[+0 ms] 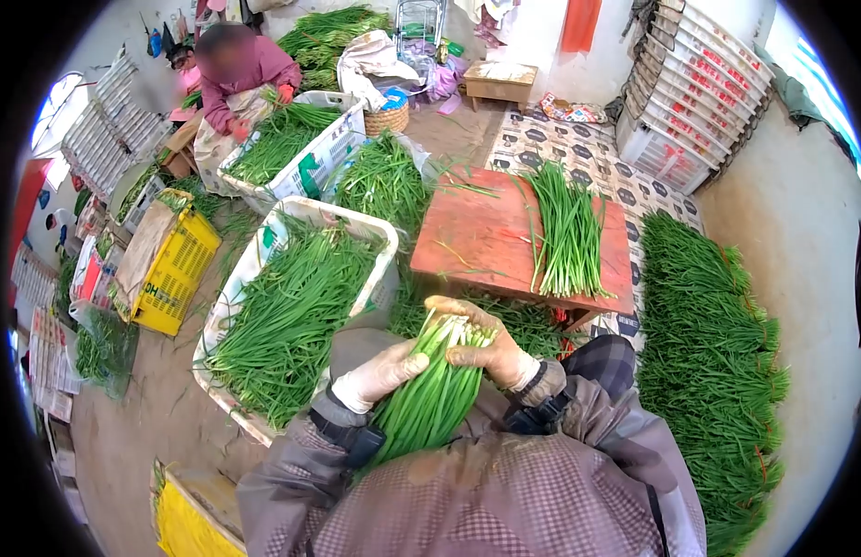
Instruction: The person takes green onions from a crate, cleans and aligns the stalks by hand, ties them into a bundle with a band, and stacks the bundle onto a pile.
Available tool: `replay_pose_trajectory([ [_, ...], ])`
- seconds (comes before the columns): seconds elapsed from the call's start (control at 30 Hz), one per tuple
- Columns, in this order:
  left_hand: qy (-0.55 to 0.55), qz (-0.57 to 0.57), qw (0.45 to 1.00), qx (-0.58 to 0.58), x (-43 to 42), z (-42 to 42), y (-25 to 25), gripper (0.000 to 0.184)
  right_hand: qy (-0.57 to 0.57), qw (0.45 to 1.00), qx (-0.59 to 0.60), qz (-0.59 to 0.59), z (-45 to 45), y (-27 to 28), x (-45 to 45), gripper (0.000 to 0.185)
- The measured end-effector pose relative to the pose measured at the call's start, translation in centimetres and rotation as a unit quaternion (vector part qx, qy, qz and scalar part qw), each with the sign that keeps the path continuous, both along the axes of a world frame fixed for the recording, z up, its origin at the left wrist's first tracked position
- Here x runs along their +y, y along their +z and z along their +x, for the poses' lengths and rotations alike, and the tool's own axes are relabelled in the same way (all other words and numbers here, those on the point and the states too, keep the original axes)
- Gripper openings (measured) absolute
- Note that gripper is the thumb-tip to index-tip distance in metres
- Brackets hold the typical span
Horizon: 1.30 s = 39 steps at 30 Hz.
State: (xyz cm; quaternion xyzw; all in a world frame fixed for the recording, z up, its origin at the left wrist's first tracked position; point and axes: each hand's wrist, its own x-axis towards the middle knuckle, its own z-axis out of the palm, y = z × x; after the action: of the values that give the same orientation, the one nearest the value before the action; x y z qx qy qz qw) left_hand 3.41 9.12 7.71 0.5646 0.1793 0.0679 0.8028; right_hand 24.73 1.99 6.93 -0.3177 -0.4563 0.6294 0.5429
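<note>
A bunch of garlic chives lies across my lap, pale stem ends pointing away from me. My left hand, in a whitish glove, grips the bunch from the left side. Around the stem ends on the right curls my right hand, in a soiled glove, its thumb pressed on the stalks. Just ahead stands a low reddish wooden table with a loose pile of chives on its right half. To the left, a white plastic crate holds many more chives.
Another person sits at the far left behind a second white crate of chives. Tied bundles line the right wall. Stacked white crates stand at the back right. A yellow crate is on the left floor.
</note>
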Motion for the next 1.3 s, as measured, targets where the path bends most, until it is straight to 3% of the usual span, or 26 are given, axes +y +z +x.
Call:
replay_pose_trajectory([
  [0.03,0.004,-0.008,1.0,-0.003,-0.4,0.0,0.3,0.083,-0.007,0.999,-0.047,0.016,0.2,1.0,-0.2,0.091],
  [0.13,-0.009,-0.01,1.0,-0.005,-1.0,0.7,0.2,0.085,-0.04,0.996,-0.03,0.072,-0.2,1.4,-0.5,0.09],
  [0.17,-0.018,-0.008,1.0,-0.005,-1.1,0.9,-0.4,0.086,-0.036,0.996,0.017,0.075,-0.4,1.4,-0.6,0.081],
  [0.27,-0.058,-0.002,0.998,0.006,-0.7,1.5,-1.2,0.087,0.028,0.982,-0.116,0.149,1.6,0.8,0.1,0.07],
  [0.3,-0.062,-0.025,0.998,-0.01,-0.8,1.7,-1.7,0.089,0.005,0.979,-0.122,0.164,1.5,0.5,0.3,0.05],
  [0.4,-0.052,-0.016,0.998,0.011,-1.0,2.2,-1.7,0.09,0.007,0.992,-0.071,0.105,1.6,0.0,-0.1,0.034],
  [0.43,-0.03,-0.017,0.999,0.0,-1.2,2.6,-1.7,0.089,-0.027,0.996,-0.033,0.077,1.1,0.2,-0.5,0.024],
  [0.57,0.138,-0.056,0.987,-0.052,-2.1,3.3,-1.7,0.077,-0.094,0.994,-0.049,0.039,1.5,-0.4,-0.3,0.013],
  [0.67,0.202,0.063,0.975,-0.063,-0.7,3.2,-2.2,0.061,-0.103,0.994,-0.022,0.042,1.6,1.2,0.6,0.011],
  [0.77,0.213,0.183,0.958,-0.065,1.7,2.6,-1.7,0.029,-0.129,0.991,-0.013,0.035,3.3,3.9,2.9,0.012],
  [0.87,0.27,0.227,0.934,-0.053,4.0,1.2,0.8,0.013,-0.192,0.959,-0.124,0.169,6.3,10.4,5.5,0.013],
  [0.9,0.302,0.346,0.888,-0.037,4.9,0.3,2.3,0.008,-0.201,0.954,-0.098,0.201,6.8,13.0,6.1,0.014],
  [1.0,0.433,0.332,0.836,-0.066,6.3,-2.7,4.6,0.01,-0.219,0.933,-0.037,0.283,7.7,20.1,6.8,0.01],
  [1.07,0.482,0.346,0.8,-0.092,6.9,-4.2,5.4,0.011,-0.305,0.897,-0.184,0.262,7.2,22.3,8.4,0.011],
  [1.13,0.517,0.36,0.773,-0.077,6.5,-5.3,7.0,0.013,-0.259,0.896,-0.194,0.304,5.3,23.3,8.9,0.012],
  [1.17,0.527,0.365,0.762,-0.092,6.6,-5.9,7.1,0.016,-0.221,0.883,-0.144,0.387,5.3,23.7,9.7,0.011],
  [1.27,0.568,0.272,0.765,-0.137,6.2,-6.8,6.8,0.019,-0.253,0.891,-0.22,0.307,5.4,23.0,13.1,0.012],
  [1.3,0.58,0.292,0.754,-0.1,6.1,-7.1,7.1,0.024,-0.287,0.864,-0.283,0.303,4.5,22.6,13.5,0.014],
])
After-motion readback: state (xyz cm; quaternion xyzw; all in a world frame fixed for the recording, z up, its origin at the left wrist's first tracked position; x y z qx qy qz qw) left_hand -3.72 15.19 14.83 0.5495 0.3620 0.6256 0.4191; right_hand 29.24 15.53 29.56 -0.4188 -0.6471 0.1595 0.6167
